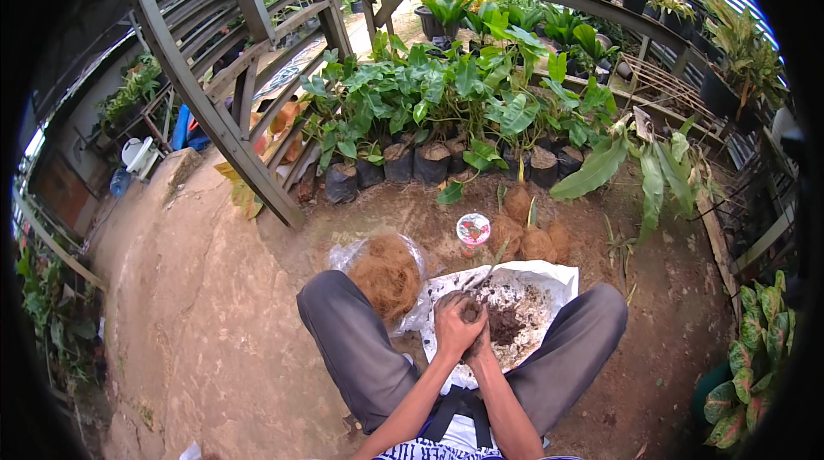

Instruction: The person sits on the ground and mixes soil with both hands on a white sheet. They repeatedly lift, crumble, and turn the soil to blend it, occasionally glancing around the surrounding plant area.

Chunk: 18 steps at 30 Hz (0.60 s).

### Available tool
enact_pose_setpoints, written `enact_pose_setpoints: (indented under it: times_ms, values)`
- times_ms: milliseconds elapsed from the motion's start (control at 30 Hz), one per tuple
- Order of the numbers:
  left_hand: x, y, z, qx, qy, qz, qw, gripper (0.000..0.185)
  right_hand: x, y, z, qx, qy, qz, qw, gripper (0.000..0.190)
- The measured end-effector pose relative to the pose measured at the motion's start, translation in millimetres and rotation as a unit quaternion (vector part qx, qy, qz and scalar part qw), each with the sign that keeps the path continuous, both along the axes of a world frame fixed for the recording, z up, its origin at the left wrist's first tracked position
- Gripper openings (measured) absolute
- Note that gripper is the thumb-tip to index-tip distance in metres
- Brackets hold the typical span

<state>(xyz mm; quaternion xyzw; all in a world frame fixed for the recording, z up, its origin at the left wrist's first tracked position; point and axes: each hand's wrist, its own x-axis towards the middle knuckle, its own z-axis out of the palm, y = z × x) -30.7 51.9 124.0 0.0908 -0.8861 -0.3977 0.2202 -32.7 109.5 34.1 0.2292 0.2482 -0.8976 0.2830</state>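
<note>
Between my knees, my left hand (452, 323) and my right hand (479, 347) are cupped around a clump of dark soil (472, 313), much of it hidden by the fingers. A narrow green leaf (500, 253) rises just beyond the clump, apparently from it. Both hands are smeared with soil. Beneath them lies a white plastic sheet or sack (560, 276) with a heap of dark, moist soil (505, 326) on it. To the left, brown coconut fibre (385, 276) fills an opened clear plastic bag (412, 326).
Ahead stand a plastic cup (473, 231) with a printed top and several fibre-wrapped balls (537, 245), some with leaves. Bagged leafy plants (432, 164) form a row behind. A slatted frame (212, 99) leans at left; cut long leaves (653, 183) lie at right.
</note>
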Motion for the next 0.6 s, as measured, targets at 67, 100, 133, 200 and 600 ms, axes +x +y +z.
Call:
enact_pose_setpoints:
  times_ms: [67, 100, 133, 200, 600]
  values:
    - [-1.7, 3.3, -4.5, -0.002, -0.013, 0.006, 1.0, 0.029, -0.2, -1.5, 0.2, 0.0, 0.001, -0.009, 1.0, 0.069]
    - [-2.3, 3.9, -7.3, 0.01, 0.0, 0.007, 1.0, 0.029, -1.1, -2.0, 0.9, -0.001, 0.005, -0.014, 1.0, 0.071]
    - [-2.8, 4.4, -10.8, 0.024, 0.009, 0.007, 1.0, 0.029, -0.6, -2.2, 2.2, -0.001, 0.009, -0.016, 1.0, 0.072]
    - [-3.4, 4.0, -19.4, 0.078, 0.014, 0.017, 0.997, 0.031, -1.7, -2.1, 7.1, 0.002, 0.023, -0.025, 0.999, 0.074]
    - [26.6, -81.4, -100.6, 0.571, -0.054, 0.165, 0.802, 0.028, -36.8, 48.3, -57.0, 0.677, 0.194, 0.0, 0.71, 0.034]
